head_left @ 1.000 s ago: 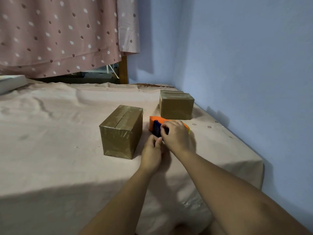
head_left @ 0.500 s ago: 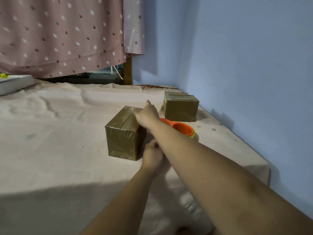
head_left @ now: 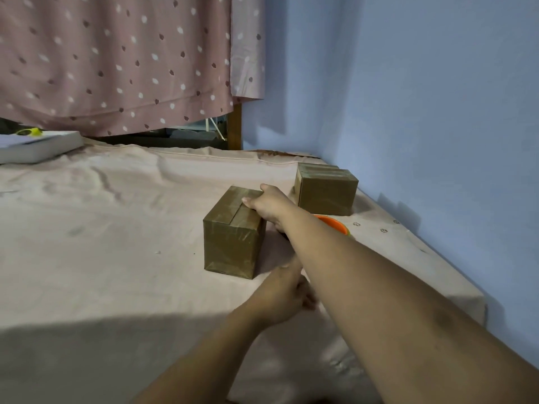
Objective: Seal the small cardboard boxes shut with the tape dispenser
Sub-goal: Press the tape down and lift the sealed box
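Note:
A small cardboard box (head_left: 230,243) wrapped in brown tape stands on the cloth-covered table (head_left: 116,228), with a seam along its top. My right hand (head_left: 269,205) reaches across and grips the box's top right edge, fingers lying on the top. A second taped box (head_left: 326,189) stands behind it, near the wall. The orange tape dispenser (head_left: 332,224) lies between the boxes, mostly hidden behind my right forearm. My left hand (head_left: 280,293) rests on the cloth just in front of the near box, holding nothing, its fingertips partly under my right forearm.
A blue wall (head_left: 423,112) runs close along the table's right edge. A dotted pink curtain (head_left: 116,59) hangs at the back. A flat white box (head_left: 38,145) with something yellow on it lies at the far left.
My right hand let go of the tape dispenser and moved left onto the near box's top. My left hand drew back toward me on the cloth.

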